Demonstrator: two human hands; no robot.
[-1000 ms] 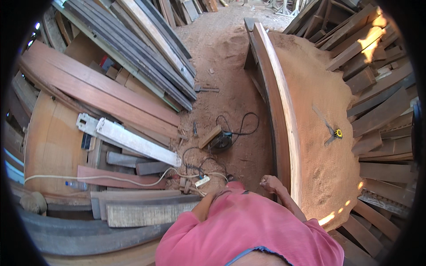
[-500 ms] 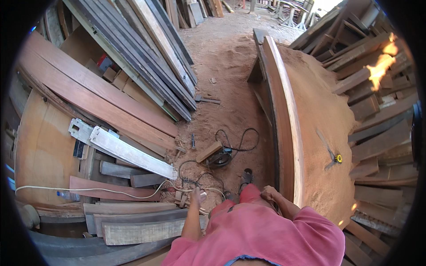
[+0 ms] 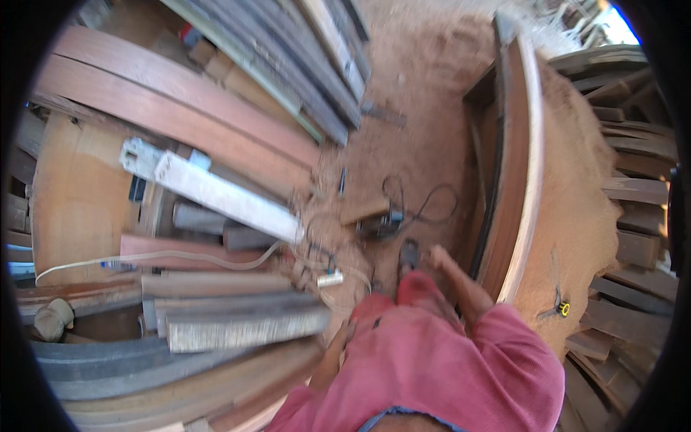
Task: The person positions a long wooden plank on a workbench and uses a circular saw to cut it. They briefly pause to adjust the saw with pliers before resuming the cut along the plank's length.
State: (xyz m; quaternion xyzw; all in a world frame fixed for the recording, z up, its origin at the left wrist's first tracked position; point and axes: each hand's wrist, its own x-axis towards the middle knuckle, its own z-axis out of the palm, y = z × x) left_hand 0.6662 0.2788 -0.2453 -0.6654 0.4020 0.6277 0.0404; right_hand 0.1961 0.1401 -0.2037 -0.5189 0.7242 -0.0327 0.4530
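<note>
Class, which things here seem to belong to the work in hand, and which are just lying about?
Likely in the work:
long pale-edged board, close to the right hand
power tool, ahead of that hand
white socket block

Likely just lying about:
yellow tape measure, on sawdust
stacked dark planks

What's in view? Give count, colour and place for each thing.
Timbers: many, brown and grey, both sides
Sawdust: one heap, orange-brown, right
Beam: one, white, on left timbers
Cord: one, pale, across left timbers
Power tool: one, dark and blue, centre
Wood block: one, tan, beside tool
Looped cable: one, black, beside tool
Socket block: one, white, nearer than tool
Tape measure: one, yellow, on sawdust
Shirt, trousers: one each, pink and red, bottom centre
Right hand: one, bare, ahead of trousers
Left hand: one, partly hidden, beside trousers
</note>
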